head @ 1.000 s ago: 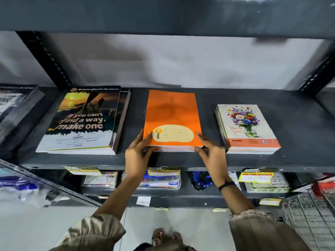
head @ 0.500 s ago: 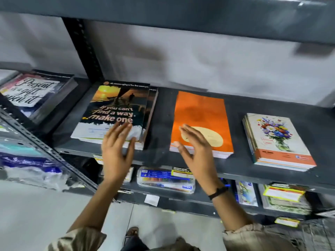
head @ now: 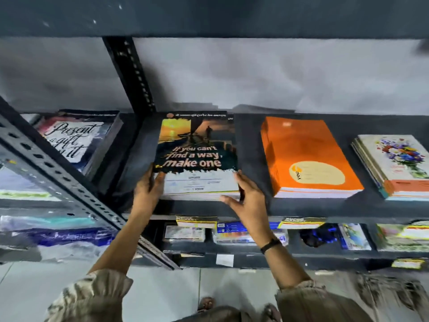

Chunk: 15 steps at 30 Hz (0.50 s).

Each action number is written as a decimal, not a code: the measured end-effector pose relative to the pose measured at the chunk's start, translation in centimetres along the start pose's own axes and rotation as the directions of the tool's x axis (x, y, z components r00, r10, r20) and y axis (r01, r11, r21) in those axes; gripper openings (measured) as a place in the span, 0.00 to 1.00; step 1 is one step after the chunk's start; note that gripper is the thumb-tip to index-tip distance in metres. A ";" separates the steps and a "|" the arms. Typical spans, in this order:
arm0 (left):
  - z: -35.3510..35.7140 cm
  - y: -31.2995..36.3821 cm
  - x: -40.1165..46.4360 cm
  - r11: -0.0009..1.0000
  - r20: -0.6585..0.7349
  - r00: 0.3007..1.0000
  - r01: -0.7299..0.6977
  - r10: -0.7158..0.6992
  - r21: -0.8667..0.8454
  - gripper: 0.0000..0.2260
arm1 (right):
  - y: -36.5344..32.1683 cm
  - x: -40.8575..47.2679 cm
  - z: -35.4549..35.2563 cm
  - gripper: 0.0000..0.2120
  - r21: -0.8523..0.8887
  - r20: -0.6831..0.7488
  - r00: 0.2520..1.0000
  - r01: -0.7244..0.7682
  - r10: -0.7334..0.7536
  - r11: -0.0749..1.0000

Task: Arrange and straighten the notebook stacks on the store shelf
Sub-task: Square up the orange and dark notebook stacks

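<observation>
One dark grey metal shelf (head: pixel 250 140) carries four flat rectangular notebook stacks: a lettered stack (head: pixel 74 140) far left, a glossy dark stack (head: pixel 197 154) left of centre, a thick orange stack (head: pixel 306 154) and a floral stack (head: pixel 399 163). Two hands flank the dark stack's front corners. The left hand (head: pixel 147 191) has its fingers grasping the left corner; the right hand (head: pixel 248 198) presses released, straight fingers against the right corner.

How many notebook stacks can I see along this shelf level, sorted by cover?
Dark sunset-cover stack: 1
Orange stack: 1
Flower-cover stack: 1
Hand-lettered cover stack, in the next bay to the left: 1
Total: 4
</observation>
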State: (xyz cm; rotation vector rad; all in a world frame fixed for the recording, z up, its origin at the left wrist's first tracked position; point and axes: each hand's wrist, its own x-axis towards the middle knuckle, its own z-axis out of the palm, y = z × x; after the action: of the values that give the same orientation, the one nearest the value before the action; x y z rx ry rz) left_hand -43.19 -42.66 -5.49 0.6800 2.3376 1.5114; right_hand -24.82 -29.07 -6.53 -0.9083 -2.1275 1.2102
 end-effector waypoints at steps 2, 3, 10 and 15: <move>-0.4 -0.3 0.5 1.000 0.053 0.999 -0.005 0.007 -0.028 0.28 | -0.1 -0.2 0.2 0.31 0.030 -0.017 1.000 -0.018 0.019 0.999; -0.6 -0.5 0.7 0.999 0.083 0.996 -0.008 0.011 -0.035 0.27 | 0.0 -0.4 0.3 0.31 0.042 -0.017 0.999 -0.027 0.028 0.999; -1.4 -0.1 1.2 0.996 0.248 0.965 -0.077 0.083 -0.035 0.27 | 0.0 -1.0 0.6 0.27 0.065 -0.096 0.995 -0.015 0.021 0.998; -2.9 -0.8 2.2 0.987 0.433 0.896 -0.141 0.095 0.075 0.59 | 0.5 -0.8 0.7 0.25 0.130 -0.135 0.990 -0.025 0.043 0.991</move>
State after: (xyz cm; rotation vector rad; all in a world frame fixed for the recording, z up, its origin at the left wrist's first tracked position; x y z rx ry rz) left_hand -46.67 -44.07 -4.98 1.0784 2.0743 1.1400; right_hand -24.67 -29.91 -7.35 -0.9466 -1.9106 1.2481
